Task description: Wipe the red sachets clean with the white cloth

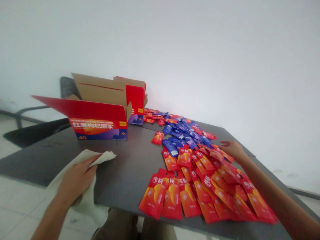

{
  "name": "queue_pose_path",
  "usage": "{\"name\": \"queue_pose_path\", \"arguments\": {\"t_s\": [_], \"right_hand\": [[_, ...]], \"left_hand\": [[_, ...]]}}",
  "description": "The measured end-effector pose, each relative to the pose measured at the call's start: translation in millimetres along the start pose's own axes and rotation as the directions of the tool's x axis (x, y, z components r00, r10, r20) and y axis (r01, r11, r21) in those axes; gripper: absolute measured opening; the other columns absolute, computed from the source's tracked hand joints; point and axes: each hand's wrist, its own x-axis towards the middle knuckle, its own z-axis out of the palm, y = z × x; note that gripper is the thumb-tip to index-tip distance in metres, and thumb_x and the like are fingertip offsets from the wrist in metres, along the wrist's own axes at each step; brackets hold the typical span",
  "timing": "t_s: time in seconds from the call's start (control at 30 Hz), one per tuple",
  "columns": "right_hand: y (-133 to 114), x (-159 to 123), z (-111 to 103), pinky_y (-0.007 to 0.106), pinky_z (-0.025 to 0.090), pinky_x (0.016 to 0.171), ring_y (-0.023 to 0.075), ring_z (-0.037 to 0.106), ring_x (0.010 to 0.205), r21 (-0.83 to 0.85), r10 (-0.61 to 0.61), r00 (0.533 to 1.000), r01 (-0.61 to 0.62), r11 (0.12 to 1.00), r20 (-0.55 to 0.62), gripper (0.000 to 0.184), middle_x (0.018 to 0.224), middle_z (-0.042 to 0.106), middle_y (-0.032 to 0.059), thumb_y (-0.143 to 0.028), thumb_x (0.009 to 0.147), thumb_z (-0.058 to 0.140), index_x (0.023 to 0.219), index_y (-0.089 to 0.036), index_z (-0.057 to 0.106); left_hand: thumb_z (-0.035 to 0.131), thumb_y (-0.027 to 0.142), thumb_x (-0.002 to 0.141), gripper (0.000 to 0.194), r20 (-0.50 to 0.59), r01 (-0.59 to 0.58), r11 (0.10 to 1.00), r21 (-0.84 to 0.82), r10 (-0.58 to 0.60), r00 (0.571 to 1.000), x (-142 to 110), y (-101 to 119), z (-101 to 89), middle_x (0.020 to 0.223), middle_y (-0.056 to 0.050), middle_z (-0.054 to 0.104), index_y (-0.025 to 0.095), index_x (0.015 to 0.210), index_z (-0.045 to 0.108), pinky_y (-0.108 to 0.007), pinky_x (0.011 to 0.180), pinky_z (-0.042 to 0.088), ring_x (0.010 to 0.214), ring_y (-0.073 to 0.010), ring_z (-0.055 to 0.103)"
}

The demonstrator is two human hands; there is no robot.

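My left hand [77, 180] is pressed on a beige cloth [85, 196] and grips it at the near left of the dark grey table [125, 170]. My right hand [233, 150] reaches over the far right of a spread of red sachets [172, 200], its fingers apart and holding nothing. Its fingertips are just above or touching the red sachets. Blue sachets [178, 135] lie in a band beyond the red ones. A lone red sachet [157, 137] lies at the left of the blue band.
An open red carton with Chinese print [98, 128] and a second open carton [136, 100] stand at the table's far left. A dark chair [66, 87] is behind them. A white wall rises beyond the table. My knees show below its near edge.
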Motion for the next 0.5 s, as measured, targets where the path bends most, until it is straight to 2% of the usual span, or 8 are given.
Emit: {"name": "queue_pose_path", "arguments": {"t_s": [0.1, 0.27, 0.37, 0.5], "right_hand": [[-10.3, -2.9, -10.8, 0.033, 0.055, 0.061, 0.0286, 0.072, 0.075, 0.019, 0.022, 0.999, -0.023, 1.0, 0.025, 0.044, 0.085, 0.076, 0.0132, -0.036, 0.065, 0.067, 0.102, -0.012, 0.073], [-37.9, -10.0, -15.8, 0.036, 0.057, 0.071, 0.0293, 0.072, 0.083, 0.114, -0.009, 0.996, -0.001, 0.993, 0.088, 0.043, 0.092, 0.076, 0.0144, -0.035, 0.071, 0.064, 0.107, -0.012, 0.07], [-58.6, -12.8, -8.4, 0.036, 0.057, 0.075, 0.0277, 0.073, 0.084, 0.218, -0.101, 0.989, 0.075, 0.973, 0.112, 0.041, 0.094, 0.076, 0.0145, -0.032, 0.073, 0.064, 0.109, -0.012, 0.069], [-95.1, -12.7, 12.6, 0.036, 0.057, 0.083, 0.0258, 0.072, 0.09, 0.33, -0.22, 0.971, 0.178, 0.927, 0.094, 0.038, 0.098, 0.075, 0.0132, -0.029, 0.075, 0.062, 0.108, -0.012, 0.068]], "left_hand": [[0.027, 0.03, 0.09, 0.052, -0.008, -0.007, 1.0, -0.004, 0.007, 1.0, -0.8, 0.1, 0.6, 0.124, -0.012, 0.064, 0.012, 0.131, 0.054, -0.042, 0.097, 0.044, 0.111, -0.0303, 0.061], [0.029, 0.031, 0.088, 0.052, -0.017, -0.004, 0.999, -0.037, 0.004, 1.0, -2.0, 0.7, 0.8, 0.123, -0.009, 0.065, 0.017, 0.131, 0.055, -0.042, 0.097, 0.044, 0.112, -0.0298, 0.061], [0.029, 0.032, 0.088, 0.053, -0.024, -0.002, 0.999, -0.047, 0.0, 1.0, -1.8, -0.6, 2.3, 0.122, -0.009, 0.065, 0.018, 0.13, 0.056, -0.043, 0.096, 0.044, 0.11, -0.0301, 0.062], [0.029, 0.032, 0.087, 0.052, -0.029, 0.002, 0.997, -0.075, -0.004, 1.0, -1.1, -1.8, 3.2, 0.123, -0.008, 0.065, 0.02, 0.13, 0.057, -0.042, 0.097, 0.044, 0.111, -0.0293, 0.061]]}}
